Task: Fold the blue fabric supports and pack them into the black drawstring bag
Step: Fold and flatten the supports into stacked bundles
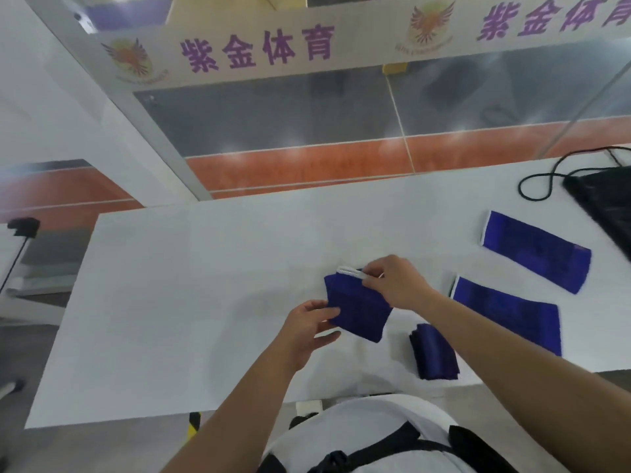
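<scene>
White rectangular table top [170,302]: the work surface, with its front edge toward the person.

Black drawstring bag [604,199]: lies flat at the table's far right and is partly cut off by the frame edge. Its black cord [532,186] loops out to the left across the table.

Far flat blue fabric support [536,250]: unfolded, white trim on its left end, just beside the bag.

Near flat blue fabric support [505,315]: unfolded, closer to the person and apart from the far one.

Held blue fabric support [358,312]: doubled over at table centre, between both hands. Cannot tell whether it touches the table.

Folded dark-blue bundle [433,353]: on the table near the front edge, just beside the near flat support.

Left hand [307,329]: thumb and curled fingers pinch the held support's lower left corner.

Right hand [396,285]: curled fingertips pinch its white-trimmed top edge.
</scene>
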### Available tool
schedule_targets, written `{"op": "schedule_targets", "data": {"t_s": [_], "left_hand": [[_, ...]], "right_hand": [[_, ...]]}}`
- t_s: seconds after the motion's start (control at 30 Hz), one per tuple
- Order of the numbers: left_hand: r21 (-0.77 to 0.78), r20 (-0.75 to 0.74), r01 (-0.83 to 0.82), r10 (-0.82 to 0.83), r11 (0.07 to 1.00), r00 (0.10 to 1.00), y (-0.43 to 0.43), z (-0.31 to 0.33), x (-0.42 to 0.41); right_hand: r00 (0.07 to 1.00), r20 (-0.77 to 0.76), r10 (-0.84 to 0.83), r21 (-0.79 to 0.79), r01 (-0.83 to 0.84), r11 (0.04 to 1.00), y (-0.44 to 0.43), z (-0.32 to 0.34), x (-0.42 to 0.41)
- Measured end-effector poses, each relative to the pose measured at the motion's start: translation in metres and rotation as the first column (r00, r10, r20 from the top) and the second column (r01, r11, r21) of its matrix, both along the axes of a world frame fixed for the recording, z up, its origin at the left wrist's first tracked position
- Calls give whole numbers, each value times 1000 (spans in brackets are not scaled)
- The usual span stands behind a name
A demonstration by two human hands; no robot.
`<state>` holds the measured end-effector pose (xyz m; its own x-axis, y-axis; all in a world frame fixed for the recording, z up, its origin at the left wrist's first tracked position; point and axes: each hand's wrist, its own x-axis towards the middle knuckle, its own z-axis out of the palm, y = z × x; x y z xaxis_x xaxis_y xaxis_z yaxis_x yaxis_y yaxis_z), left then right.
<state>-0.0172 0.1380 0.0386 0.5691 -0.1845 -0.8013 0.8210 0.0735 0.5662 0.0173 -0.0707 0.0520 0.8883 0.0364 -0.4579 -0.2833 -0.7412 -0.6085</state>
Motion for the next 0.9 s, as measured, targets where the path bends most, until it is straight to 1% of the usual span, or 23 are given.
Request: {"op": "schedule_targets", "data": {"t_s": [0.07, 0.13, 0.2, 0.27, 0.3, 0.43, 0.57, 0.67, 0.73, 0.83, 0.9], "left_hand": [[-24, -52, -98, 97, 995, 994, -11, -8, 0], [4, -73, -169, 169, 986, 983, -20, -15, 0], [127, -52, -162, 170, 979, 984, -28, -22, 0], [271, -48, -166, 186, 948, 981, -32, -33, 2], [300, -36, -162, 181, 940, 983, -34, -34, 3], [395, 8, -160, 171, 905, 985, -35, -48, 1], [437, 14, -179, 192, 882, 981, -35, -51, -3], [422, -3, -196, 218, 885, 976, -37, -49, -4], [394, 0, -214, 233, 894, 973, -37, -47, -4], [373, 55, -246, 243, 894, 968, -34, -45, -1], [391, 120, -242, 212, 888, 970, -29, -44, 0]], "right_hand": [[993, -31, 116, -31, -117, 993, -5, -10, 28], [973, -65, 219, -48, -223, 974, -6, -21, 54], [946, -92, 312, -64, -318, 946, -3, -30, 69], [912, -117, 393, -70, -402, 913, 4, -45, 83], [907, -116, 404, -88, -415, 906, 6, -48, 83], [922, -99, 374, -115, -384, 916, 11, -63, 79], [936, -75, 343, -126, -350, 928, 11, -67, 71], [947, -100, 304, -155, -316, 936, 8, -63, 67], [960, -112, 257, -210, -275, 938, 6, -60, 62], [977, -119, 179, -289, -206, 935, 2, -56, 49], [984, -130, 124, -277, -156, 948, 2, -56, 36]]}}
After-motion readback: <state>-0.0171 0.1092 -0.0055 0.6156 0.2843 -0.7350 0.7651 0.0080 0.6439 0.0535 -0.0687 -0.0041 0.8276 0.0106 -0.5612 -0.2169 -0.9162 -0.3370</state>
